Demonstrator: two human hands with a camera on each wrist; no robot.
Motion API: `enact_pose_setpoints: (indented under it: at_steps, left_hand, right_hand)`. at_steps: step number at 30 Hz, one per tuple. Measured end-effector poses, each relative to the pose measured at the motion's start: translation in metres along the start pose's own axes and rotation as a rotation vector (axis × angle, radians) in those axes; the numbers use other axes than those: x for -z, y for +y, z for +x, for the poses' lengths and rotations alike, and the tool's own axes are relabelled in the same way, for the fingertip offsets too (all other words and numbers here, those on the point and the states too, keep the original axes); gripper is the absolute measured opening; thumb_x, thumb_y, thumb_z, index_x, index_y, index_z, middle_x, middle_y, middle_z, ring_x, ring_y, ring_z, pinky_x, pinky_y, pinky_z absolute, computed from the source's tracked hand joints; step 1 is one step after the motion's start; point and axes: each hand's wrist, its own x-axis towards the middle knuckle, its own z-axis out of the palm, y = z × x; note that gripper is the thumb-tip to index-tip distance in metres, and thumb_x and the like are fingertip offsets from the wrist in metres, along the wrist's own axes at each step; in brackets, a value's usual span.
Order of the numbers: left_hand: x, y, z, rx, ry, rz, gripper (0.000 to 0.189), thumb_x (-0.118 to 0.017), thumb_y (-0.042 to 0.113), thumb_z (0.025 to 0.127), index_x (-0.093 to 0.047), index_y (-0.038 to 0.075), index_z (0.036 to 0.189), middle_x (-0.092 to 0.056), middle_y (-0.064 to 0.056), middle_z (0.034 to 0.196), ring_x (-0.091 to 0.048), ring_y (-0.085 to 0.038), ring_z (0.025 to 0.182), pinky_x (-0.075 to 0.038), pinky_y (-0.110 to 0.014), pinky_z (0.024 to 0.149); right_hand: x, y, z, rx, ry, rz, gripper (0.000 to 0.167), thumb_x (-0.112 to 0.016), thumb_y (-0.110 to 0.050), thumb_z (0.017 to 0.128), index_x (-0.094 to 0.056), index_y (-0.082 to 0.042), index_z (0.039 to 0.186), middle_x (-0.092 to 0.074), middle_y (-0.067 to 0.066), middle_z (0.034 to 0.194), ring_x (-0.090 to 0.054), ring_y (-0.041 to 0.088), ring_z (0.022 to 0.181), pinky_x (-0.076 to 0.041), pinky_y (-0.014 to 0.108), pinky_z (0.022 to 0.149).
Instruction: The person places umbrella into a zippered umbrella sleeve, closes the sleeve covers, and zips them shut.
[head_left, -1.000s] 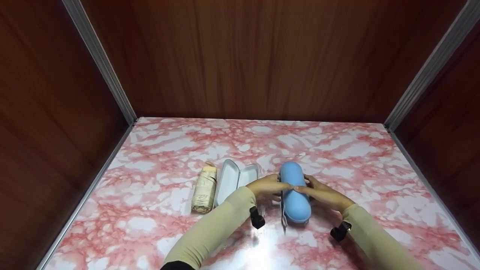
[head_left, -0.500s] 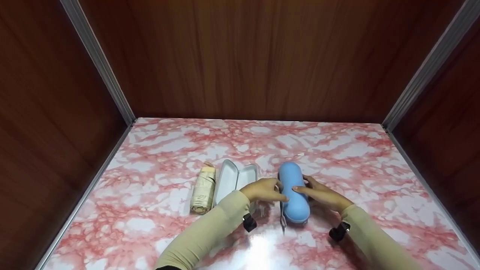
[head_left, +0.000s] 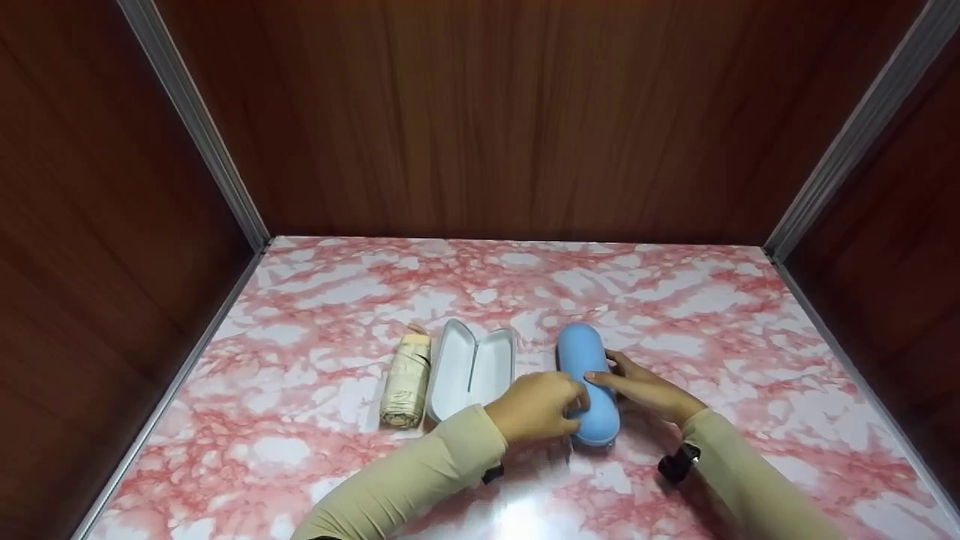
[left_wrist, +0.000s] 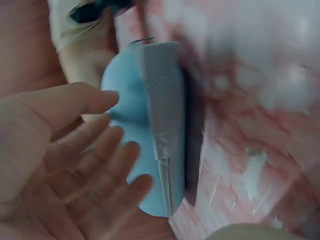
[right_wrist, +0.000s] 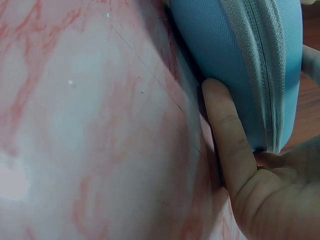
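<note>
A rounded blue zip case [head_left: 582,351] lies lengthwise on the table. My right hand [head_left: 646,388] grips its right side, thumb on top, and in the right wrist view a finger [right_wrist: 227,130] runs along its lower side below the grey zip [right_wrist: 267,75]. Close against the left side is my left hand [head_left: 536,406]. Its fingers [left_wrist: 112,165] are spread and loosely bent in the left wrist view, with the thumb near the blue surface. A ribbed grey band [left_wrist: 162,95] runs along the case on that side.
Left of the blue case, a white-lined hinged case [head_left: 454,367] lies open. Beside it is a folded cream umbrella [head_left: 406,381]. Dark wood panels [head_left: 480,120] enclose the back and sides of the red-and-white marbled table [head_left: 675,292].
My left hand has lifted its thumb off the case top and shifted toward the case's near end. My right hand and the blue case have stayed almost still.
</note>
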Motion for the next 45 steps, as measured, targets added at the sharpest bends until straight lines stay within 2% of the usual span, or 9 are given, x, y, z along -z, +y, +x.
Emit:
enact_pose_setpoints:
  at_steps: [4, 11, 17, 20, 23, 27, 31, 36, 45]
  left_hand:
    - [-0.006, 0.009, -0.005, -0.131, 0.06, 0.147, 0.019, -0.079, 0.027, 0.084, -0.077, 0.02, 0.102, -0.067, 0.007, 0.094, -0.063, -0.007, 0.079, -0.053, -0.023, 0.067]
    - [-0.017, 0.02, -0.007, -0.254, 0.084, 0.294, 0.018, -0.079, 0.03, 0.085, -0.076, 0.025, 0.103, -0.067, 0.009, 0.099, -0.063, -0.008, 0.085, -0.054, -0.021, 0.068]
    - [-0.035, 0.023, -0.01, -0.406, 0.235, 0.584, 0.011, -0.071, 0.028, 0.087, -0.074, 0.031, 0.098, -0.062, 0.007, 0.098, -0.056, -0.008, 0.08, -0.049, -0.021, 0.049]
    - [-0.043, 0.024, -0.01, -0.451, 0.283, 0.688, 0.016, -0.07, 0.025, 0.085, -0.074, 0.034, 0.098, -0.06, 0.007, 0.102, -0.055, -0.008, 0.084, -0.046, -0.021, 0.046]
    - [-0.049, 0.025, -0.009, -0.471, 0.293, 0.757, 0.019, -0.07, 0.026, 0.087, -0.074, 0.038, 0.1, -0.06, 0.007, 0.106, -0.055, -0.009, 0.09, -0.045, -0.021, 0.048]
    - [-0.053, 0.029, -0.007, -0.48, 0.271, 0.824, 0.019, -0.068, 0.028, 0.089, -0.072, 0.04, 0.103, -0.058, 0.006, 0.108, -0.054, -0.009, 0.092, -0.047, -0.021, 0.05]
    - [-0.056, 0.033, -0.004, -0.462, 0.27, 0.866, 0.016, -0.066, 0.029, 0.09, -0.07, 0.038, 0.103, -0.058, 0.006, 0.105, -0.054, -0.01, 0.09, -0.045, -0.022, 0.05]
    - [-0.059, 0.04, -0.001, -0.431, 0.288, 0.885, 0.012, -0.064, 0.029, 0.091, -0.073, 0.035, 0.096, -0.058, 0.008, 0.097, -0.053, -0.009, 0.082, -0.042, -0.022, 0.047]
    - [-0.056, 0.049, 0.0, -0.445, 0.26, 0.903, 0.013, -0.065, 0.028, 0.09, -0.075, 0.033, 0.097, -0.059, 0.011, 0.091, -0.055, -0.006, 0.076, -0.045, -0.023, 0.046]
  right_hand:
    - [-0.001, 0.001, 0.0, 0.005, 0.001, 0.017, 0.092, -0.065, -0.046, 0.096, -0.009, -0.009, 0.159, -0.025, 0.031, 0.156, -0.042, 0.04, 0.135, -0.046, 0.046, 0.102]
    - [-0.001, 0.001, -0.001, 0.017, 0.0, 0.03, 0.09, -0.065, -0.044, 0.096, -0.01, -0.01, 0.159, -0.028, 0.031, 0.154, -0.045, 0.039, 0.133, -0.046, 0.046, 0.101]
    - [-0.001, 0.001, 0.0, 0.01, 0.008, 0.032, 0.091, -0.066, -0.045, 0.096, -0.01, -0.01, 0.159, -0.03, 0.03, 0.154, -0.046, 0.038, 0.132, -0.047, 0.045, 0.1]
    - [-0.002, 0.001, 0.0, 0.005, 0.002, 0.041, 0.091, -0.066, -0.045, 0.096, -0.01, -0.011, 0.159, -0.03, 0.029, 0.154, -0.046, 0.038, 0.132, -0.047, 0.044, 0.1]
    - [-0.002, 0.0, -0.001, 0.003, -0.005, 0.047, 0.091, -0.066, -0.045, 0.096, -0.01, -0.012, 0.159, -0.029, 0.027, 0.155, -0.047, 0.037, 0.132, -0.047, 0.045, 0.1]
    - [-0.002, 0.0, -0.002, -0.002, 0.006, 0.021, 0.091, -0.065, -0.046, 0.096, -0.011, -0.012, 0.159, -0.03, 0.027, 0.155, -0.047, 0.037, 0.132, -0.046, 0.045, 0.101]
    - [-0.002, 0.0, -0.003, 0.0, 0.019, 0.004, 0.09, -0.065, -0.047, 0.096, -0.012, -0.012, 0.159, -0.03, 0.027, 0.155, -0.046, 0.037, 0.132, -0.045, 0.045, 0.102]
    - [-0.001, 0.001, -0.003, 0.009, 0.019, 0.003, 0.088, -0.065, -0.046, 0.096, -0.013, -0.012, 0.159, -0.03, 0.027, 0.155, -0.047, 0.037, 0.131, -0.045, 0.045, 0.101]
    - [-0.002, 0.001, -0.004, 0.016, 0.022, 0.008, 0.087, -0.065, -0.045, 0.096, -0.013, -0.012, 0.158, -0.032, 0.027, 0.154, -0.046, 0.037, 0.131, -0.045, 0.046, 0.102]
